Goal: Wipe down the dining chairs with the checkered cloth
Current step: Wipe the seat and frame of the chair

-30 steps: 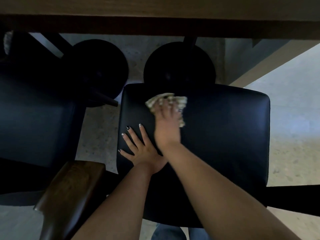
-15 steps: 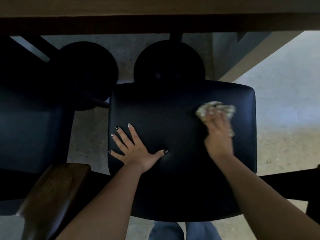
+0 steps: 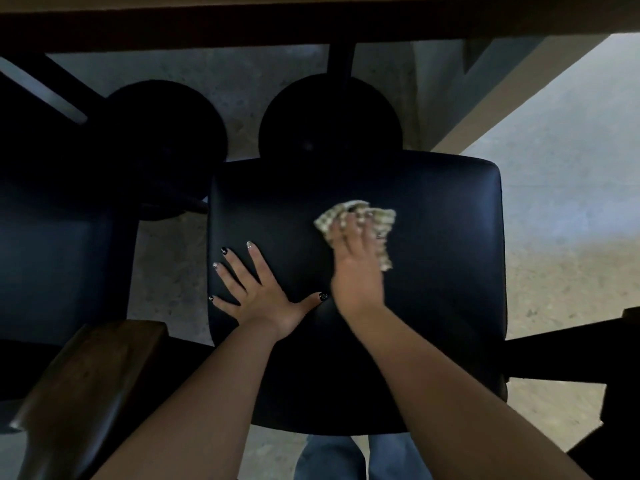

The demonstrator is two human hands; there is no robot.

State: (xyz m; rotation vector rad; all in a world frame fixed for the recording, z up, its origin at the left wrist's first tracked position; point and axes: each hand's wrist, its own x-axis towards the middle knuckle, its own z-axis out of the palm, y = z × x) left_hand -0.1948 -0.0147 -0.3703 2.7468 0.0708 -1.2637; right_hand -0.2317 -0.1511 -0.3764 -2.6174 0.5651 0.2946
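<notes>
A black padded chair seat (image 3: 446,265) fills the middle of the view. My right hand (image 3: 356,268) presses a crumpled checkered cloth (image 3: 379,216) onto the seat's centre, with the cloth bunched under and ahead of the fingers. My left hand (image 3: 256,292) lies flat on the seat's left part, fingers spread, holding nothing. A second black chair seat (image 3: 59,268) stands to the left, mostly in shadow.
A wooden table edge (image 3: 311,19) runs across the top, with two round black bases (image 3: 329,123) beneath it. A brown wooden chair armrest (image 3: 90,386) sits at the lower left. Dark chair frame bars (image 3: 561,351) extend right. Speckled concrete floor (image 3: 554,220) lies around.
My right hand swept the cloth from the seat's left-centre to its right side, then back to the centre. My left hand stayed flat on the seat.
</notes>
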